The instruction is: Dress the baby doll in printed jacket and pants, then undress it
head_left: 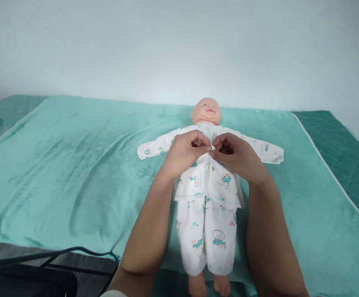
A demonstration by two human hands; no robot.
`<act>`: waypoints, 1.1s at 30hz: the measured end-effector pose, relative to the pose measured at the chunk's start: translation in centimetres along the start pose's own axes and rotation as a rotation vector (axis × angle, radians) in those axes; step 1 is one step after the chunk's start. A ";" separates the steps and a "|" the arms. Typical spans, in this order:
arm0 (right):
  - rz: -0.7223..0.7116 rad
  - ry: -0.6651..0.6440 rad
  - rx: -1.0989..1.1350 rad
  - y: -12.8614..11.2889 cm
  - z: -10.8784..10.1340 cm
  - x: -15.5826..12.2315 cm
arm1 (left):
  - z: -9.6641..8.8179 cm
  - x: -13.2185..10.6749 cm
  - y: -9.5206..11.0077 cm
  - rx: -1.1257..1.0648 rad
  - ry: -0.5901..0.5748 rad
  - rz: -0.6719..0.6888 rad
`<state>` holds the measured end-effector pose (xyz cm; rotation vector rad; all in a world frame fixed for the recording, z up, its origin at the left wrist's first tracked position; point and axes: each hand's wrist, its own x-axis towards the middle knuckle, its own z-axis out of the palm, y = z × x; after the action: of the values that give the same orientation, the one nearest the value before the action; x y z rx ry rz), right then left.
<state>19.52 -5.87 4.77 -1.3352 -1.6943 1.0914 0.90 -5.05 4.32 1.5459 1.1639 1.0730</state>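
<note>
A baby doll (206,110) lies on its back on a teal blanket (74,165), arms spread wide. It wears a white printed jacket (198,177) and matching trousers (207,235); its bare feet show at the bottom. My left hand (184,152) and my right hand (235,154) meet over the doll's chest. Both pinch the front edges of the jacket at a small white button just below the collar. The fingers of both hands are curled tight on the cloth.
The blanket covers a bed with a darker green quilted cover (343,152) showing at the right. A pale wall stands behind. A black cable (58,252) and a dark object (24,282) lie at the lower left, off the blanket's front edge.
</note>
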 end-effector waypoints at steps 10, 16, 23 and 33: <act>-0.010 0.014 -0.094 -0.7 0.4 -0.4 | -0.1 -0.3 0.8 0.015 -0.057 0.031; -0.039 0.008 -0.104 -0.5 0.6 -0.5 | 0.2 -0.2 0.4 -0.065 -0.044 -0.012; -0.048 -0.026 0.018 -0.1 0.4 -0.2 | 0.5 -0.1 0.4 -0.136 -0.023 -0.060; -0.060 -0.065 0.070 -0.1 0.3 -0.2 | 0.8 0.1 0.4 -0.186 -0.015 -0.095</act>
<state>19.23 -6.18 4.74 -1.2097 -1.7160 1.1606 1.74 -5.17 4.56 1.3396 1.0845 1.0734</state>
